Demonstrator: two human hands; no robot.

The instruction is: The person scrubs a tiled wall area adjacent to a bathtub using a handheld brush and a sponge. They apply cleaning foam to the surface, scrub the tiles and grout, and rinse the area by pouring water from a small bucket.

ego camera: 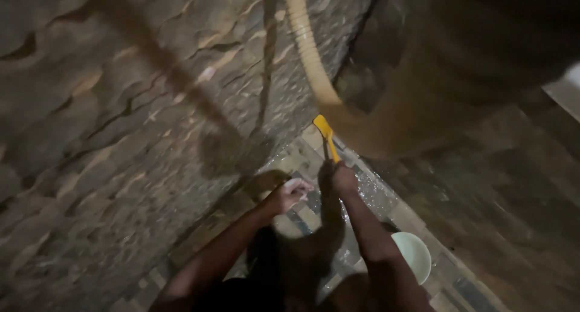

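Two hands over wet tiled floor [314,161]. I see right hand [343,178] closed around yellow brush [327,136]; left hand [291,193] curled, its hold unclear. White bowl [415,254] sits near right arm.

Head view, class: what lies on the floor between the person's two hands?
Only wet tiled floor shows between the left hand and the right hand, which grips a yellow brush; nothing else shows there in the head view.

A ribbed beige hose [308,46] hangs against the stone-patterned wall [121,106]; 1 white bowl [414,254] sits on the wet tiled floor [380,197].
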